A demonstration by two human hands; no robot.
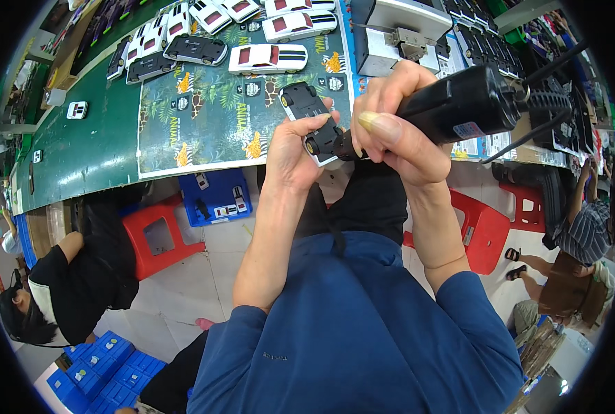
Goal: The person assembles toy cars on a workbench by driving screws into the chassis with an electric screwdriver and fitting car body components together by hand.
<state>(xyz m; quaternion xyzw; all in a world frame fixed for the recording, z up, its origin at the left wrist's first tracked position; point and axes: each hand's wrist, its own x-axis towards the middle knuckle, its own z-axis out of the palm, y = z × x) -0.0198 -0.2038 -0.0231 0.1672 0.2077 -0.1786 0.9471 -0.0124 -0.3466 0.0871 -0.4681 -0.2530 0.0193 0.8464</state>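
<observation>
The toy car (298, 102), black underside up, is held above the near edge of the patterned mat (218, 114). The left hand (292, 146) pinches it, thumb across the underside and fingers beneath, the forearm reaching far from the near side. The right hand (407, 141) wraps around the black power screwdriver (459, 103), thumb along its side, forearm angled in from the right; the tool's tip meets the car's near end. Farther away lie white toy cars (268, 59); a metal fixture (407, 43) stands far right.
</observation>
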